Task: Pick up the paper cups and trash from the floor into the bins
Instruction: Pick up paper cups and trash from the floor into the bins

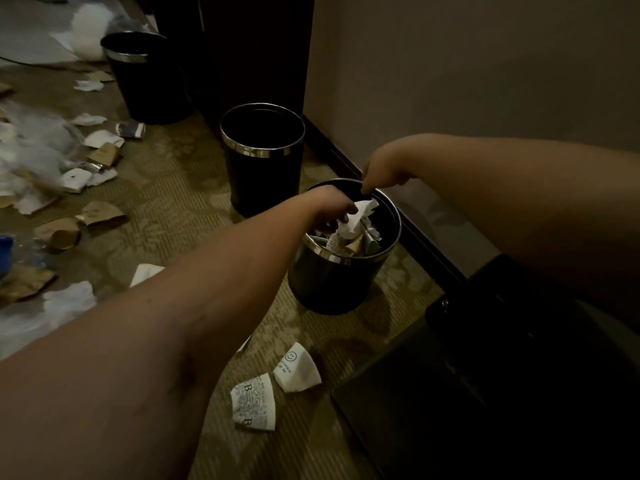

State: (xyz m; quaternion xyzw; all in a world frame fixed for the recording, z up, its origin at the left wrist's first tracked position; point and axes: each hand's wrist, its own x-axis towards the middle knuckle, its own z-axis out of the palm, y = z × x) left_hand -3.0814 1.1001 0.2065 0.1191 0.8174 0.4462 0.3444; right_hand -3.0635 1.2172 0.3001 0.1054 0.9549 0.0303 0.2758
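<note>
Three black bins with chrome rims stand along the wall. The nearest bin (pixel 332 285) holds several crumpled cups and papers. My left hand (pixel 330 209) reaches into its mouth and holds a crumpled white paper (pixel 360 216). My right hand (pixel 381 174) hovers over the bin's far rim, fingers pointing down and touching or gripping the rim edge. Two flattened white paper cups lie on the carpet near me: a patterned cup (pixel 254 403) and a smiley-face cup (pixel 298 368).
A middle bin (pixel 263 181) and a far bin (pixel 145 88) look dark inside. Brown and white flattened cups, tissue and plastic litter the carpet at left (pixel 100 213). A dark furniture piece (pixel 467 393) sits at lower right against the wall's baseboard.
</note>
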